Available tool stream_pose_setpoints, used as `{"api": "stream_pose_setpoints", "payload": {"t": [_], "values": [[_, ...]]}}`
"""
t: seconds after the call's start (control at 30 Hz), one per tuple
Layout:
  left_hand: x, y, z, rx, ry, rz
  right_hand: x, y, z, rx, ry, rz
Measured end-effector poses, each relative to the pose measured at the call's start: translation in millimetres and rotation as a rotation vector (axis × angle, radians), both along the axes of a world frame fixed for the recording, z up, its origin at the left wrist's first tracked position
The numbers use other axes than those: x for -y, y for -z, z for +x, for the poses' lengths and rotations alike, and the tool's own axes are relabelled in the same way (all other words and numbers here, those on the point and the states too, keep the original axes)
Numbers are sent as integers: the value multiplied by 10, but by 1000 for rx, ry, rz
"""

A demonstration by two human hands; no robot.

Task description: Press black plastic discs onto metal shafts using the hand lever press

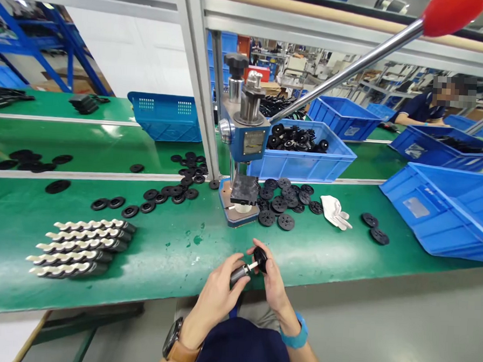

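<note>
While the left hand [216, 294] has its grip closed on a grey cylinder [238, 275], the half-curled right hand [275, 285] cups a black disc [260, 258] at the near edge of the surface [155, 274]; both seem light, rigid, best held by their sides.

A factory floor with an arbor press [244, 127] and parts bins [301, 162].

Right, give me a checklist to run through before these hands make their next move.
1. Grey cylinder held: ok, in the left hand.
2. Black disc held: ok, in the right hand.
3. White pin fully seated in the disc: cannot tell at this angle.
4. Hands clear of the press: ok, both are in front of it.
5. Press lever raised: ok, it slants upward.
6. Gloves on: not ok, both hands are bare; a white glove lies on the bench.
</note>
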State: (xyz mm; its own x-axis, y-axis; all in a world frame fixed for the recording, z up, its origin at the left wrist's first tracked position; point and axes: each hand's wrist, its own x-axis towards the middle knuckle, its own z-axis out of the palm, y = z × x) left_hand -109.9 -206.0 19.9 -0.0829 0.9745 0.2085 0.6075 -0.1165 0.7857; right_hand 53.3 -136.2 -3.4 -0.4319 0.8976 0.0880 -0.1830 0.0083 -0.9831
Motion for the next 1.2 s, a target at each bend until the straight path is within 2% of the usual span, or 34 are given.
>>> {"api": "stream_pose_setpoints", "payload": {"t": [0.13, 0.37, 0.5, 0.73, 1.0, 1.2], "values": [[25, -21, 9, 21, -8, -7, 13, -3, 57, 98, -29, 76], [68, -32, 15, 81, -13, -40, 17, -147, 109, 188, -61, 212], [64, -66, 27, 121, -8, -59, 10, -165, 140, 226, -63, 286], [63, -101, 60, 122, 7, -74, 52, -118, 173, 158, -82, 151], [82, -96, 76, 73, 23, -50, 60, -120, 245, 184, -110, 234], [86, -114, 110, 113, 59, -35, 111, -102, 244, 216, -142, 362]]}}
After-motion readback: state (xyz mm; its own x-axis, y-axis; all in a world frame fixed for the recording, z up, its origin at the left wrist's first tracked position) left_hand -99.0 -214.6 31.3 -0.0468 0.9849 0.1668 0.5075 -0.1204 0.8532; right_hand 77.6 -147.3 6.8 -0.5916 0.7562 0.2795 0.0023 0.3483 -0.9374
